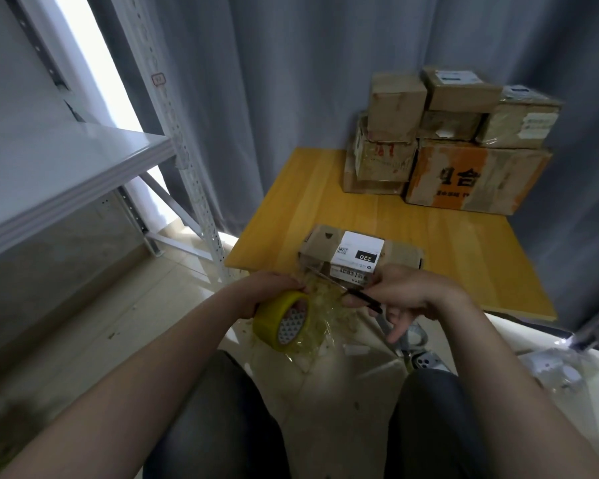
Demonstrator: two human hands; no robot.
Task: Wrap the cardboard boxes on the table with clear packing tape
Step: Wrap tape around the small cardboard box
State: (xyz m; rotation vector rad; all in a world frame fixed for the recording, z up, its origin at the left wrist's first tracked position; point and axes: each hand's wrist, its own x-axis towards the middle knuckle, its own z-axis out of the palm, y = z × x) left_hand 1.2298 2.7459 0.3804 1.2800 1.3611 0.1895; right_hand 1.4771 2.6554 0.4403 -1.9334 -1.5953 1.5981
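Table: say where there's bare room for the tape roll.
Bare wood lies on the table left of the stacked boxes, out to the left edge, and on the right between the orange-printed box and the near edge. Crowded: the far right corner, and the near edge around the labelled box.

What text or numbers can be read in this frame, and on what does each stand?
"220": black patch on the white label of the near cardboard box.
"合": large black character on the orange-printed box; its neighbour is not legible.
Too blurred: barcode print on the white label, shipping labels on the stacked boxes, red tag on the shelf upright.
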